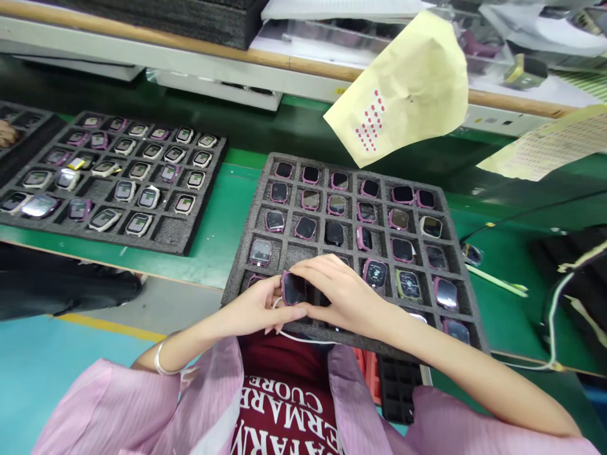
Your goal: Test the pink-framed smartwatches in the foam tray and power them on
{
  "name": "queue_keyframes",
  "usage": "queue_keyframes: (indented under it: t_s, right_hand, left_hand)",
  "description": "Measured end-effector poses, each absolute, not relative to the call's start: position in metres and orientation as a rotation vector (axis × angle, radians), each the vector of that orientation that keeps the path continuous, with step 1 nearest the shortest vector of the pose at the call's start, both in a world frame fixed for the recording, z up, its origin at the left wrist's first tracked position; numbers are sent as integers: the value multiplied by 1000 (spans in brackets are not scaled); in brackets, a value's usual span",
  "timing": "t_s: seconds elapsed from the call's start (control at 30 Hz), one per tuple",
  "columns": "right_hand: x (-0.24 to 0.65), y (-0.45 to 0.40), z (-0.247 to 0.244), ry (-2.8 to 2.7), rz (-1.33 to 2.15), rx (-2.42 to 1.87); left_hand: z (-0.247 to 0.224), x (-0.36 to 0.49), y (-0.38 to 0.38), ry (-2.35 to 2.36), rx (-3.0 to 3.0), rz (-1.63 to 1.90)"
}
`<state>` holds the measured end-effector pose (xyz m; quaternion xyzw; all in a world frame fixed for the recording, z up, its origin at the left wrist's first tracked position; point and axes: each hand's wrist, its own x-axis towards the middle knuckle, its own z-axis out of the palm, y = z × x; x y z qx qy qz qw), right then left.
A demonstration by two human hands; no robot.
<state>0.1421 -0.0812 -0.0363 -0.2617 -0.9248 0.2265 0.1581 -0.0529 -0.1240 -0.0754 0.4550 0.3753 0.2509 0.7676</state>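
A smartwatch (294,289) with a purple case and a dark screen is gripped between my two hands, above the near edge of a black foam tray (294,249). My left hand (256,308), with a ring on one finger, closes on its left and lower side. From the right, my right hand (344,294) curls its fingers over the top edge, thumb below. Beneath my hands the tray's compartments hold many watches, mostly purple, plus a green-cased watch (408,284). My hands hide some front compartments. Running below them is a white cable (308,340).
Another foam tray (173,235) of watches stands on the green bench (213,215) at left; a person's hand (8,134) shows beyond it. Yellow paper (403,88) hangs from the shelf (303,66). A cable (552,316) and a dark compartment tray (401,388) are at right and below.
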Motion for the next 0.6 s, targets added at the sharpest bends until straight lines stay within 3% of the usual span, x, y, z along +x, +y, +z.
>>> queue_keyframes:
  t_s: [0.6]
  right_hand:
    - [140, -94, -72, -2313, 751, -625]
  left_hand:
    - [-72, -45, -139, 964, 955, 612]
